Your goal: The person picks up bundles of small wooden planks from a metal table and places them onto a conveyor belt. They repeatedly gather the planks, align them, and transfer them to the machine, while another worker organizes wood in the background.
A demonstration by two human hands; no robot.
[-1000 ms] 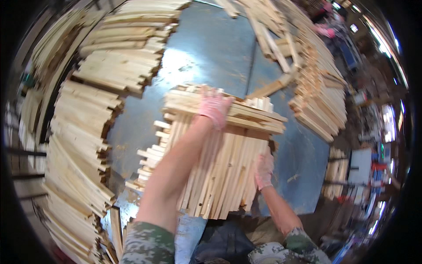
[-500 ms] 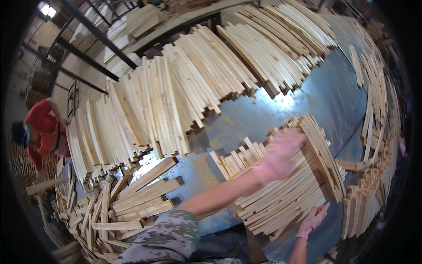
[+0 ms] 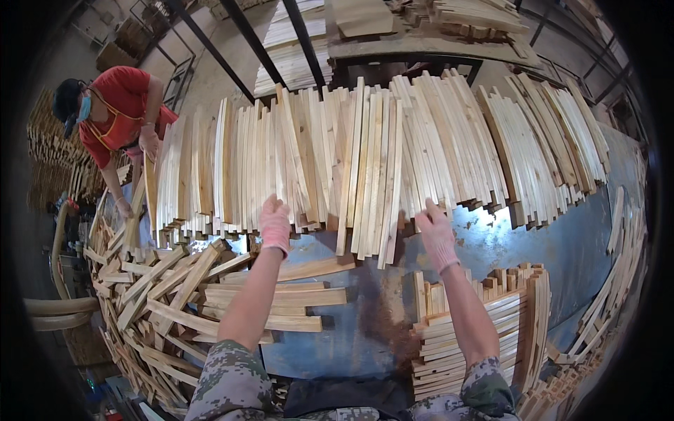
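Note:
Both my hands wear pink-white gloves and reach forward over the near ends of a long row of wooden strips (image 3: 302,161). My left hand (image 3: 274,226) is at the near edge of the row with its fingers partly bent and nothing visible in them. To its right, a bunch of strips (image 3: 370,189) juts out toward me past the others. My right hand (image 3: 437,237) is beyond that bunch, thumb and fingers apart, close to the strip ends. Below my right forearm lies a squared stack of strips (image 3: 449,344), partly covered by the arm.
Loose, jumbled strips (image 3: 175,295) heap up at the left on the blue metal table (image 3: 316,351). A co-worker in red (image 3: 130,105) handles strips at the far left. More strips (image 3: 607,295) line the right edge. Dark metal bars (image 3: 246,42) rise behind the row.
My view has turned to the left. Both hands have left the squared stack at the right and reached forward to the long row. The co-worker now shows more fully.

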